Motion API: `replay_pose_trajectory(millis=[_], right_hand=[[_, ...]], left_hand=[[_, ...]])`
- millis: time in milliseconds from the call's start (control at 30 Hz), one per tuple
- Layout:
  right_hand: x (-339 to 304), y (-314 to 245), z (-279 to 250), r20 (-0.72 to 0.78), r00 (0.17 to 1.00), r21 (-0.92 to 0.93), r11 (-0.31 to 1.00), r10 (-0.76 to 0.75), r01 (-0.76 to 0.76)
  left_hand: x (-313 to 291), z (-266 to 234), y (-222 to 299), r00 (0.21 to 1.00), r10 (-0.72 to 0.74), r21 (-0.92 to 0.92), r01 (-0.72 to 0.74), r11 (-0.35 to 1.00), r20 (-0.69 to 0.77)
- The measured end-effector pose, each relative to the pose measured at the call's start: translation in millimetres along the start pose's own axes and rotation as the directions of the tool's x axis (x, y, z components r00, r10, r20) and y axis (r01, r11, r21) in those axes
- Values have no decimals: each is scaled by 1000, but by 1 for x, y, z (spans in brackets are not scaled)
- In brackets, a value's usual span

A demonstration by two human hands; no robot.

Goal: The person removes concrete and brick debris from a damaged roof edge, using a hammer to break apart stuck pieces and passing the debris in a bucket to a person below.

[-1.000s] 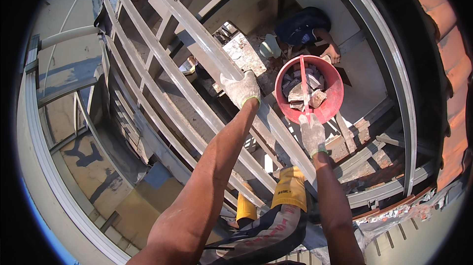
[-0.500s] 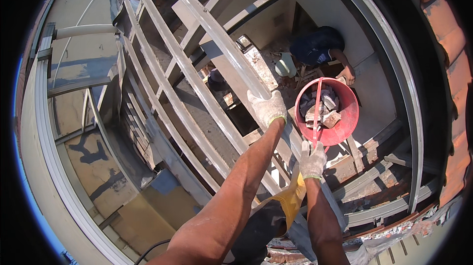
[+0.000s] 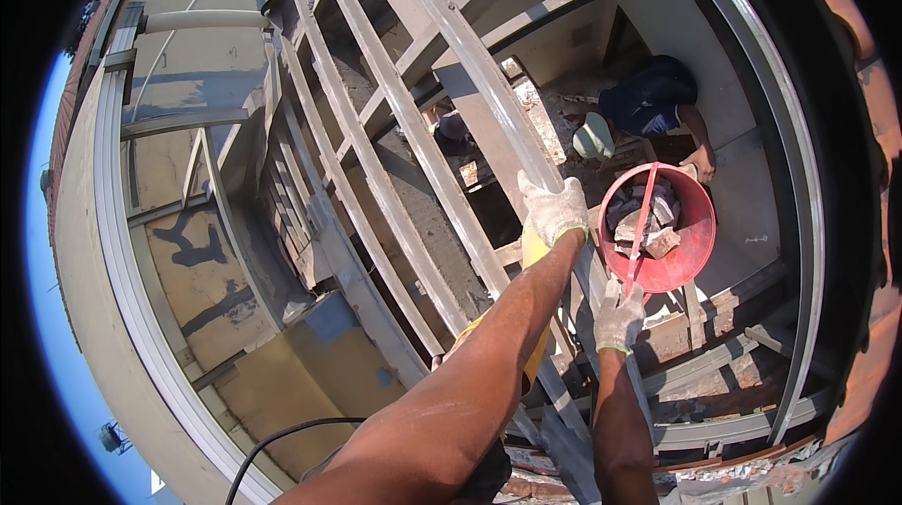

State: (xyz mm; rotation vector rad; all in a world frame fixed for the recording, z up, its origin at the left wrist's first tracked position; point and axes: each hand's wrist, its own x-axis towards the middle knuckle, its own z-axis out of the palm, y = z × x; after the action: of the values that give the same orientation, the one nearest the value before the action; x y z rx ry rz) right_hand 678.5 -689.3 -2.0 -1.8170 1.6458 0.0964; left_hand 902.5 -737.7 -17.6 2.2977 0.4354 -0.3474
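Note:
A red bucket (image 3: 693,247) holding broken chunks of masonry (image 3: 648,223) hangs tilted among the roof beams, its red strap-like handle (image 3: 642,223) crossing its mouth. At the near side of the bucket, my right hand (image 3: 620,319) in a pale knitted glove is closed where the handle meets the rim. My left hand (image 3: 552,206), gloved the same way, grips a grey metal beam (image 3: 489,87) left of the bucket. Across the bucket, a co-worker's bare hand (image 3: 701,165) touches the far rim.
Parallel metal beams (image 3: 413,129) span the opening on the left. The co-worker in dark clothes (image 3: 648,96) is below, near a pale rounded cap or helmet (image 3: 594,137). A second dark head covering (image 3: 453,132) shows between beams. Orange roof tiles (image 3: 869,139) line the right edge.
The whole view has shifted, so the scene sits farther right. Both my hands keep their holds on the beam and bucket. The co-worker's hand stays at the far rim.

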Motion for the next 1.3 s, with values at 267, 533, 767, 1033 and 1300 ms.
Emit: replay_pose_trajectory(millis=[267, 533, 767, 1033, 1300], right_hand=[[-5, -2, 0, -2, 999, -14, 999, -36, 36], [2, 18, 8, 21, 999, -37, 999, 27, -26], [7, 17, 4, 4, 1000, 51, 998, -31, 31], [8, 16, 5, -68, 998, 76, 997, -10, 15], [5, 28, 13, -96, 993, 70, 995, -71, 78]], left_hand=[[6, -3, -10, 997, -24, 45, 21, 999, 75], [99, -3, 55, 988, 7, 82, -20, 996, 157], [185, 21, 49, 984, 86, 85, -100, 991, 153], [176, 19, 57, 977, 45, 47, -56, 997, 207], [168, 27, 49, 996, 20, 26, -22, 999, 90]])
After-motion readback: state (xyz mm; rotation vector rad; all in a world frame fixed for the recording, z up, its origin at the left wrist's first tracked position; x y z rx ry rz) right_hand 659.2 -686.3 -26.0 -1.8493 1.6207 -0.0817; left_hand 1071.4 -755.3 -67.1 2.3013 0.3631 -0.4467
